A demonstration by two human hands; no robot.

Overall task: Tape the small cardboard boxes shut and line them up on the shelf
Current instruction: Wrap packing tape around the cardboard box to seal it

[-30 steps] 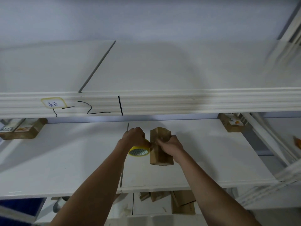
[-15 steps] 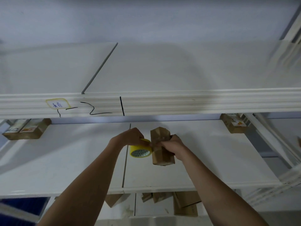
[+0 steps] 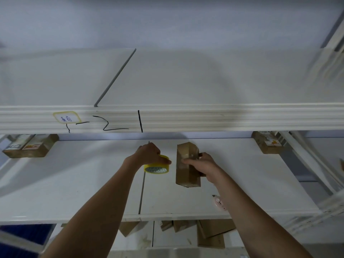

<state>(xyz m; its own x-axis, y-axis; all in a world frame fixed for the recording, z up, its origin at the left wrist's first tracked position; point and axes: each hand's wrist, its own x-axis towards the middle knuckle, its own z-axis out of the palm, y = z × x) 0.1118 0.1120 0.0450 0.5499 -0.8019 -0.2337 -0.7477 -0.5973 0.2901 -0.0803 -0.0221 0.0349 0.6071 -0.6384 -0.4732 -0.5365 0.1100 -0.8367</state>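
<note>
— Fingers of the right hand (image 3: 202, 164) curl around a small cardboard box (image 3: 187, 165), steadying it above the shelf (image 3: 74, 183).
— And the left hand (image 3: 149, 154)?
— It grips a yellow tape roll (image 3: 157, 167) just left of the box, probably for sealing.

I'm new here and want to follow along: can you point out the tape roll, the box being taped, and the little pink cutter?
tape roll (image 3: 156, 169): head view, on its yellow lower rim.
box (image 3: 186, 175): head view, on its brown front face.
pink cutter (image 3: 219, 202): head view, on its body beside the right forearm.
</note>
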